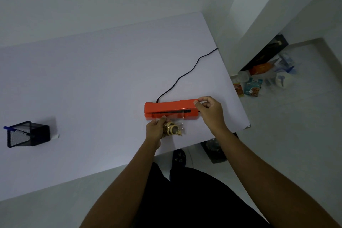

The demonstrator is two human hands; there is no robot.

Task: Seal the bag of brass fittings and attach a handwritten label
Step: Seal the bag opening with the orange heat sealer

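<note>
The clear bag of brass fittings (174, 128) lies on the white counter (92, 79) just in front of the orange heat sealer (170, 107), its open top reaching up against the sealer's front slot. How far the film goes in cannot be made out. The left hand (155, 129) has its grip closed on the bag's left side, fingers curled round the film and the fittings bunched below. The right hand (209, 111) has its grip on the sealer's right end, thumb on top of the lid and fingers curled behind it. It looks ready to press the lid down, so the sealing step seems about to happen and the label is not yet begun. The main risk is a bad seam. If the heavy fittings drag the film back or wrinkle it as the lid closes, the seal could come out crooked or with a gap. A fitting riding up under the bar would stop the lid closing flat. The left fingertips sit near the slot and could be nipped or warmed. Pressing only at the right end may clamp unevenly, and the black cord (185, 74) could tug the sealer askew. A mesh pen holder (27, 134) with a blue pen (7, 128) and a small white slip (56, 136) stand well apart to the left.
</note>
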